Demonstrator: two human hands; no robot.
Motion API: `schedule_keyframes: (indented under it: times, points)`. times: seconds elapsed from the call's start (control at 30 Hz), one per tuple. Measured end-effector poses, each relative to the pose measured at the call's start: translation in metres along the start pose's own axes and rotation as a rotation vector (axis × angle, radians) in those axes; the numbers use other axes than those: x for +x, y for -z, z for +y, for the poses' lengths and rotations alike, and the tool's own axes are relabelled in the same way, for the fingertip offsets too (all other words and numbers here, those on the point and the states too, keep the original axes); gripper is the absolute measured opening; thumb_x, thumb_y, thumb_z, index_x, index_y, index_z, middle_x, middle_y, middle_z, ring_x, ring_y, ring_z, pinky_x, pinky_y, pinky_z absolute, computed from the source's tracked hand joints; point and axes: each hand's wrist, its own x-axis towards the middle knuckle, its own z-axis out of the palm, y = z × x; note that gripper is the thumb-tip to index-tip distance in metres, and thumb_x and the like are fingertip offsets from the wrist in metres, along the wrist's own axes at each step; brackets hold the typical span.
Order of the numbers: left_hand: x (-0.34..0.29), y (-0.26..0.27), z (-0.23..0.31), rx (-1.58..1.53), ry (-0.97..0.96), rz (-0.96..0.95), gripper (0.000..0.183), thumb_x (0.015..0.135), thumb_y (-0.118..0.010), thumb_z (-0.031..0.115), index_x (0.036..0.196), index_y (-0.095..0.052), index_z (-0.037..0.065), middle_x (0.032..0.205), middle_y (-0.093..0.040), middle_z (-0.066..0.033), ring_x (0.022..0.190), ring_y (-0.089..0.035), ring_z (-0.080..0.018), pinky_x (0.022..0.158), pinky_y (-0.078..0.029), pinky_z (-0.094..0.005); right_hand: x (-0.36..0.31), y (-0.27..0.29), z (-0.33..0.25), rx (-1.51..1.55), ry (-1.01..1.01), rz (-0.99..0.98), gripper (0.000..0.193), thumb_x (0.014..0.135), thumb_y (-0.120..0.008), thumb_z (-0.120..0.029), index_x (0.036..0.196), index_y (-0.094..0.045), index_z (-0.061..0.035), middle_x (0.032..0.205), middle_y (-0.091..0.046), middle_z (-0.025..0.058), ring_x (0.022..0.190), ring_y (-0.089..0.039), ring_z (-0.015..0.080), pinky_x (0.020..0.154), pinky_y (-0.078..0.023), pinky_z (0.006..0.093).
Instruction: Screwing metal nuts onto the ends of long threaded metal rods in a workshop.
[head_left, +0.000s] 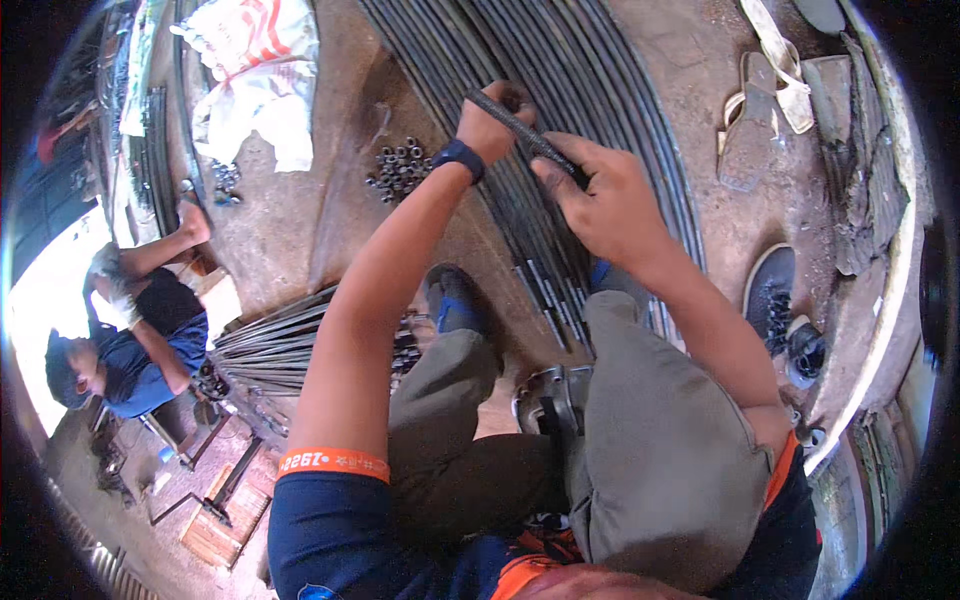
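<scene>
A dark metal rod [510,117] with a rough, ridged surface lies slantwise between my hands, above a spread of long dark rods [620,80]. My left hand [488,130], with a dark band on its wrist, is closed around its upper part. Lower along the same rod, my right hand [612,200] grips it between thumb and fingers; the fingertips are dark with grime. Part of the rod's lower end is hidden by that hand. A small heap of metal nuts [400,172] sits on the floor, left of my left wrist.
Another person [150,310] sits at the left, near a bundle of rods [270,345]. A white sack [262,95] lies at the upper left. Sandals [748,130] and a dark shoe [770,290] are on the floor to the right. My knees frame a metal part [545,390].
</scene>
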Motion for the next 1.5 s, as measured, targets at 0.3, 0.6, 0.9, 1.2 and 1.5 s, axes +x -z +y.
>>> schedule_keyframes:
  times: [0.3, 0.6, 0.9, 1.2, 1.5]
  points:
    - [-0.089, 0.114, 0.014, -1.050, 0.352, 0.110, 0.017, 0.091, -0.062, 0.009, 0.103, -0.059, -0.001, 0.097, -0.066, -0.0106, 0.091, -0.065, -0.0192, 0.084, -0.055, -0.0283, -0.009, -0.013, -0.009, 0.048, -0.068, -0.123, 0.027, 0.087, -0.062, -0.017, 0.103, -0.062, 0.0042, 0.077, -0.061, 0.0263, 0.067, -0.061, 0.0406, 0.059, -0.047, 0.0406]
    - [-0.098, 0.104, 0.037, -1.184, 0.293, 0.173, 0.021, 0.092, -0.062, 0.017, 0.104, -0.058, 0.000, 0.099, -0.066, -0.0101, 0.092, -0.065, -0.0201, 0.083, -0.054, -0.0314, -0.011, -0.021, -0.020, 0.096, -0.074, -0.170, 0.024, 0.089, -0.060, -0.015, 0.105, -0.061, 0.0039, 0.079, -0.060, 0.0266, 0.066, -0.059, 0.0403, 0.059, -0.046, 0.0394]
    - [-0.104, 0.092, 0.026, -1.132, 0.212, 0.106, 0.022, 0.093, -0.061, 0.021, 0.106, -0.057, 0.003, 0.105, -0.065, -0.0090, 0.091, -0.065, -0.0171, 0.077, -0.055, -0.0291, -0.013, -0.032, -0.015, 0.025, -0.132, -0.202, 0.024, 0.088, -0.061, -0.013, 0.105, -0.061, 0.0043, 0.077, -0.060, 0.0263, 0.062, -0.059, 0.0368, 0.059, -0.046, 0.0378]
    - [-0.100, 0.109, 0.024, -0.588, -0.032, 0.106, 0.026, 0.088, -0.066, 0.010, 0.109, -0.065, -0.004, 0.104, -0.068, -0.0121, 0.093, -0.065, -0.0154, 0.085, -0.053, -0.0288, -0.015, -0.039, -0.007, 0.017, -0.134, -0.208, 0.022, 0.088, -0.060, -0.011, 0.103, -0.061, 0.0051, 0.077, -0.060, 0.0262, 0.062, -0.060, 0.0372, 0.056, -0.046, 0.0387]
    - [-0.107, 0.092, 0.028, -1.106, 0.095, 0.134, 0.025, 0.092, -0.060, 0.015, 0.111, -0.057, -0.001, 0.109, -0.066, -0.0133, 0.092, -0.065, -0.0182, 0.079, -0.054, -0.0301, -0.017, -0.042, -0.006, 0.035, -0.060, -0.164, 0.022, 0.086, -0.060, -0.010, 0.103, -0.061, 0.0050, 0.084, -0.060, 0.0272, 0.075, -0.061, 0.0418, 0.064, -0.048, 0.0422]
